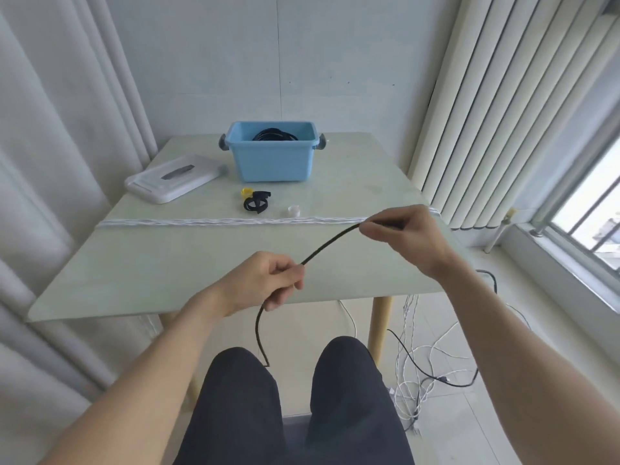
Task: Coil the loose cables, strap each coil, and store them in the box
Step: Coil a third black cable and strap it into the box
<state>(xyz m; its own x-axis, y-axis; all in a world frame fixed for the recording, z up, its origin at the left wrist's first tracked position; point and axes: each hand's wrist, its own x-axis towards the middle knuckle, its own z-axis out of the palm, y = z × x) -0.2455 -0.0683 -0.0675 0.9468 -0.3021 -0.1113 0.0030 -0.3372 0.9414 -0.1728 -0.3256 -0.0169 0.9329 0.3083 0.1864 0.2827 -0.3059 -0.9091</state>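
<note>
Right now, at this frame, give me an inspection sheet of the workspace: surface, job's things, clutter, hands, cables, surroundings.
Surface: pale green table, a white braided cable stretched across it.
Job's things: blue box at the far edge, black coil inside; white lid to its left; black straps and a yellow strap in front.
Clutter: small white cap.
Hands: left hand and right hand each pinch the black cable.
Cables: the black cable's tail hangs toward the lap; white and black cables tangled on the floor.
Surroundings: curtains, radiator, window.
</note>
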